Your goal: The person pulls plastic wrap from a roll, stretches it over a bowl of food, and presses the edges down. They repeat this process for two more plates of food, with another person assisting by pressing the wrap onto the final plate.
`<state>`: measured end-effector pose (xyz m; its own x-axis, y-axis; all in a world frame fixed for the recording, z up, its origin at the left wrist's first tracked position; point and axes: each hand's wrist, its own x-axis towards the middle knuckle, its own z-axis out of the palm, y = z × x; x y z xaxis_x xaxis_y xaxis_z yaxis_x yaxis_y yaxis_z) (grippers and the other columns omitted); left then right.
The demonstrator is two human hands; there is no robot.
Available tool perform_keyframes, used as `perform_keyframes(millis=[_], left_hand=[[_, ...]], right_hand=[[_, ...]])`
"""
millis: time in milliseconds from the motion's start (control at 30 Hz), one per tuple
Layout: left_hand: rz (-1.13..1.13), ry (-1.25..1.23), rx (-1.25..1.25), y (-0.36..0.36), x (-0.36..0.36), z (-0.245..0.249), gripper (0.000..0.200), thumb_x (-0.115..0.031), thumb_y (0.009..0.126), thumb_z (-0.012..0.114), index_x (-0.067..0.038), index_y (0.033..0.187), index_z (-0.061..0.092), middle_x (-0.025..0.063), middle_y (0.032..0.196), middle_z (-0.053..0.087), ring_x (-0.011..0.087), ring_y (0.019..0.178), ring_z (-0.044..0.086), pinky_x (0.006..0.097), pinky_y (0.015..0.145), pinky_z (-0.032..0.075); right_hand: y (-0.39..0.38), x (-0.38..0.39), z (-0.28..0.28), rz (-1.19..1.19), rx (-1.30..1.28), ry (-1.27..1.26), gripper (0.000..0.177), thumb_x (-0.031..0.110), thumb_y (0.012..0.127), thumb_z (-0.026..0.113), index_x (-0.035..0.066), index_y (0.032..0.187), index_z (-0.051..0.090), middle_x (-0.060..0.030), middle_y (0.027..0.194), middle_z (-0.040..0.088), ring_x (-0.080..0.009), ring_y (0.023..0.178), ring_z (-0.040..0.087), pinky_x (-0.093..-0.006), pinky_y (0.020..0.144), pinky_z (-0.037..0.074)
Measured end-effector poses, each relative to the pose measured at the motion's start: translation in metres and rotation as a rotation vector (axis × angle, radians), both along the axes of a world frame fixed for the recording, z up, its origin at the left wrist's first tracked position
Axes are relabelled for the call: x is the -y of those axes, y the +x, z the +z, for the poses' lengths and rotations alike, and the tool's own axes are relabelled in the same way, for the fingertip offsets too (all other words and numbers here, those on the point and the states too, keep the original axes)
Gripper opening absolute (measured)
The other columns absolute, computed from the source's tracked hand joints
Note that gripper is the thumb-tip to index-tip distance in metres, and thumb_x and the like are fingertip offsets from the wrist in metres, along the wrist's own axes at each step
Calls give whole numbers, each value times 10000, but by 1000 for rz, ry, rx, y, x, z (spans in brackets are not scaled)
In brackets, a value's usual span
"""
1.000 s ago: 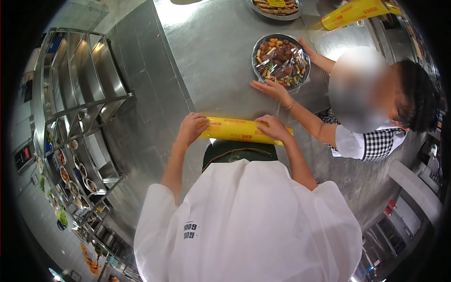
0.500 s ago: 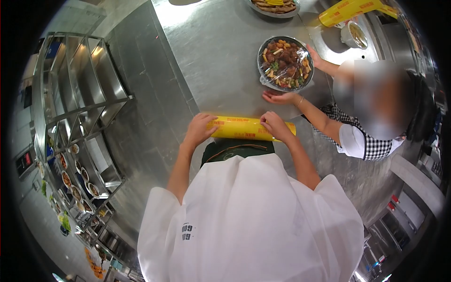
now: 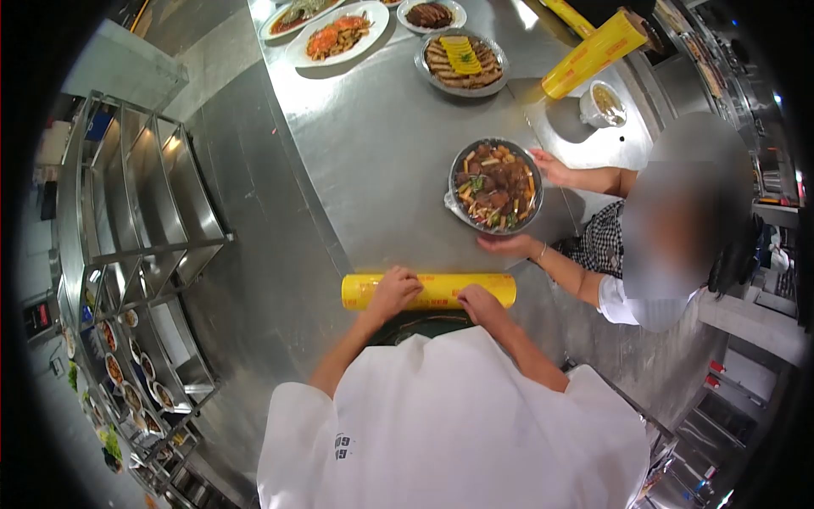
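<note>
A yellow roll of cling film (image 3: 360,291) with red print lies crosswise along the near edge of the metal table, close to my body. My left hand (image 3: 397,290) rests over the roll left of its middle, fingers curled against it. Right of that, my right hand (image 3: 483,305) has its fingertips pinched together on the roll's surface; whether a film edge is between them is too small to tell. Just beyond the roll, a co-worker's two hands (image 3: 511,244) hold a dark round dish (image 3: 496,185) of meat and vegetables, wrapped in clear film.
Sliced meat with yellow slices fills a plate (image 3: 463,83) farther back, beside other plated dishes (image 3: 337,38). Another yellow roll (image 3: 593,55) and a small bowl (image 3: 603,104) are at the back right. A metal shelf rack (image 3: 161,191) stands at left. The co-worker (image 3: 610,293) stands at right.
My left hand has slid inward from the roll's left end, and both hands are closer together. The view has shifted, showing more of the table's far side. The co-worker still holds the dish.
</note>
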<state>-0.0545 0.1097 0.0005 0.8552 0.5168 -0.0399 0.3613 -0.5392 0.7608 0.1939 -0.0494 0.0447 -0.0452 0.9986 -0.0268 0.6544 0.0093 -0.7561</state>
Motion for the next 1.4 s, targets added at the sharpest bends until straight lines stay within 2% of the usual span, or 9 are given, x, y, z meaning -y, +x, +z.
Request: perform_keyframes(millis=[133,367,533,700,767,933,1033,1100,1400], left_hand=[[21,15,83,0,1,-3,80,-100,881,708,-65,953,712,108,967,652,320,994,616,431,872,509],[-13,21,86,-8,-1,8,94,-94,870,688,-53,955,687,120,959,644,325,925,642,436,804,528],[-171,152,223,-22,3,26,189,-95,837,652,-57,1021,675,103,955,642,299,917,659,398,788,549],[-73,232,147,-13,-4,13,142,-163,879,733,-70,941,644,89,928,636,283,894,647,392,781,538],[-161,326,73,-15,-10,-5,175,-203,911,722,-85,878,597,78,874,614,270,858,630,395,751,526],[-270,405,128,-18,-16,3,219,-253,932,713,-104,864,568,61,815,580,236,800,615,382,721,513],[-277,476,178,-17,-20,2,221,-267,942,704,-110,864,570,57,809,576,231,790,619,373,717,513],[-243,469,161,-15,-21,-4,242,-292,937,712,-111,860,572,56,805,577,229,794,619,376,720,514],[-166,559,87,-31,-46,-13,261,-323,899,753,-128,858,582,56,815,604,246,752,618,374,672,506]], right_hand=[[2,-3,-11,-51,-41,-34,127,44,926,690,11,1016,607,-178,976,648,-383,927,642,-451,803,532],[7,-14,-6,-80,-67,-19,132,49,918,705,11,1014,622,-178,990,665,-380,926,649,-440,809,538],[16,0,5,59,-8,-66,149,62,913,712,24,1029,626,-167,989,645,-370,955,644,-426,814,536],[10,-4,1,-51,-30,-52,193,55,876,752,30,1027,635,-145,970,642,-338,912,655,-397,803,548],[10,-11,-2,-83,-224,-204,216,65,898,731,31,1092,640,-161,1031,649,-355,973,645,-401,838,547],[29,-16,-18,45,24,-108,207,138,914,734,48,1085,658,-138,1034,663,-343,1003,637,-434,896,526],[45,-20,-26,61,178,-153,166,189,919,740,59,995,670,-122,962,656,-337,921,633,-458,823,516],[53,-25,-26,47,183,35,177,234,940,716,64,919,670,-117,911,646,-345,891,625,-463,790,507],[53,-17,-11,90,258,94,177,237,941,702,94,891,611,-106,815,580,-330,777,632,-442,649,508]])
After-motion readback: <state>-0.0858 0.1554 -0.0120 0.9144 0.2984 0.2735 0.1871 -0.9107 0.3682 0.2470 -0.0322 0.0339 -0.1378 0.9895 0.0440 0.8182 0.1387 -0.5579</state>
